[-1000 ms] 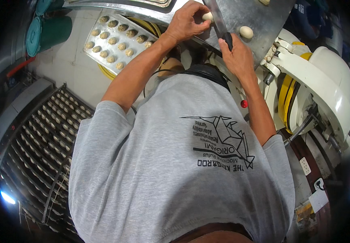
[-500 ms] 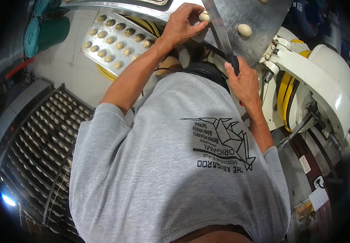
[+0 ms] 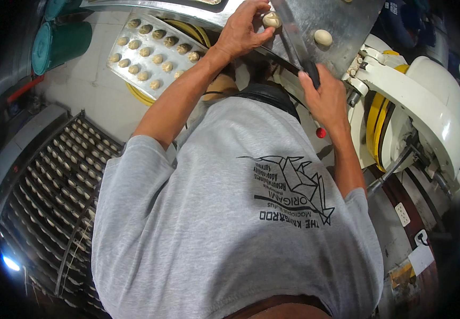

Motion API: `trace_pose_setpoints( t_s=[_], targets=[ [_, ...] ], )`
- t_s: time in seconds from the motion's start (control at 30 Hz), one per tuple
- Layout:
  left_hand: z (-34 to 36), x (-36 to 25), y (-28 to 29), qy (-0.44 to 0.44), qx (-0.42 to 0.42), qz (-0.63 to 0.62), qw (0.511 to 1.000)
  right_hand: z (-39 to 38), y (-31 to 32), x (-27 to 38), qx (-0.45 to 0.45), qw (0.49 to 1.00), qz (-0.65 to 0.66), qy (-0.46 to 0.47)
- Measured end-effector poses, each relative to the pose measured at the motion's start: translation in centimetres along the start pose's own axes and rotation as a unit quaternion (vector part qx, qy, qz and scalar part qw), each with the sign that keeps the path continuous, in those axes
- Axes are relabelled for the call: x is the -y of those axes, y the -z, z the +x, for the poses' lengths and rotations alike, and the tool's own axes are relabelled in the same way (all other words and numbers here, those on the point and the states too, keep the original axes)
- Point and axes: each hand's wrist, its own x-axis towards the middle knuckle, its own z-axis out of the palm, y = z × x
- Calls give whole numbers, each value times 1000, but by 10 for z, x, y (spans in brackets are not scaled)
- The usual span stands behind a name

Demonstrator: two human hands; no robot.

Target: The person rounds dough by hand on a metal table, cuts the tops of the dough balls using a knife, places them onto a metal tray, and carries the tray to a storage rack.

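Observation:
My left hand (image 3: pixel 243 32) rests on the steel worktable (image 3: pixel 347 21) with its fingertips pinching a small pale dough ball (image 3: pixel 271 20). My right hand (image 3: pixel 326 98) is closed around the dark handle of a long knife (image 3: pixel 293 37). The blade points away from me and passes just right of the held dough ball. A second dough ball (image 3: pixel 323 37) lies loose on the table to the right of the blade. My grey shirt fills the lower half of the view.
A metal tray (image 3: pixel 134 66) with several rows of dough pieces sits left of the table. A tall rack (image 3: pixel 54 181) of filled trays stands at lower left. A white and yellow machine (image 3: pixel 427 106) is on the right, teal containers (image 3: pixel 59 40) at upper left.
My right hand has drawn back from the table toward my body, bringing the knife with it. My left hand stays on the dough ball.

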Motion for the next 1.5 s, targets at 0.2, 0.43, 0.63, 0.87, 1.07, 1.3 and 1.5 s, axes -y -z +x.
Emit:
trace_pose_setpoints(
  t_s=[0.2, 0.43, 0.63, 0.87, 1.07, 1.3, 1.5],
  targets=[
    [1, -14, 8, 115, 44, -11, 992, -24, 2, 10, -11, 998, 50, -35],
    [-1, -3, 9, 0, 21, -8, 1000, -25, -8, 2, 22, 998, 23, -46],
    [8, -6, 12, 36, 68, 4, 997, -4, -21, 5, 11, 999, -11, -42],
    [10, 0, 8, 19, 57, 16, 998, 15, -15, 7, 7, 1000, 8, -28],
    [36, -19, 6, 123, 75, 10, 989, -36, 25, -21, -59, 991, 54, -104],
    [39, -47, -33, -12, 33, 42, 998, -53, 24, -52, -93, 986, 18, -136],
    [28, -30, -102, -93, 104, -8, 990, -57, 22, -65, -40, 984, 15, -171]
  ],
)
